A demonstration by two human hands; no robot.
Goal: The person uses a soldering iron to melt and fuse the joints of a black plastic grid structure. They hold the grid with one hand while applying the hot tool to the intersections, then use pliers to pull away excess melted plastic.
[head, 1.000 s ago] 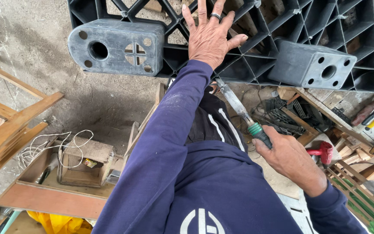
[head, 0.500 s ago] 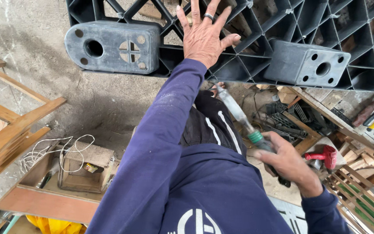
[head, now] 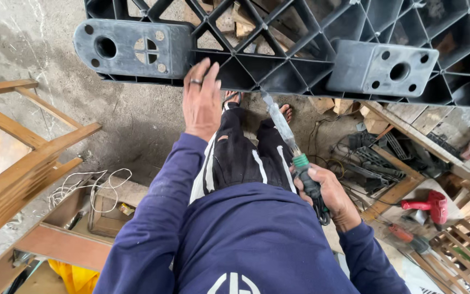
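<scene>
A black plastic pallet point(head: 311, 49) with a lattice of ribs stands on edge in front of me, two grey block feet facing me. My left hand point(head: 201, 100), a ring on one finger, lies flat with fingers together against the pallet's lower rim. My right hand point(head: 327, 193) grips the dark handle of a soldering iron point(head: 286, 136) with a green collar. Its metal tip points up at the pallet's lower rim, between the two feet. My legs in black trousers and my sandalled feet show below the pallet.
A wooden frame point(head: 23, 163) leans at the left. A wooden box with white cord point(head: 91, 190) sits on the concrete floor. At the right lie black plastic scraps point(head: 371, 158), a red power tool point(head: 428, 204), wooden slats and a cable.
My left hand has slid down from the pallet's lattice to its lower rim. The soldering iron's tip has risen toward the rim. The view has tilted down, so my legs and feet show.
</scene>
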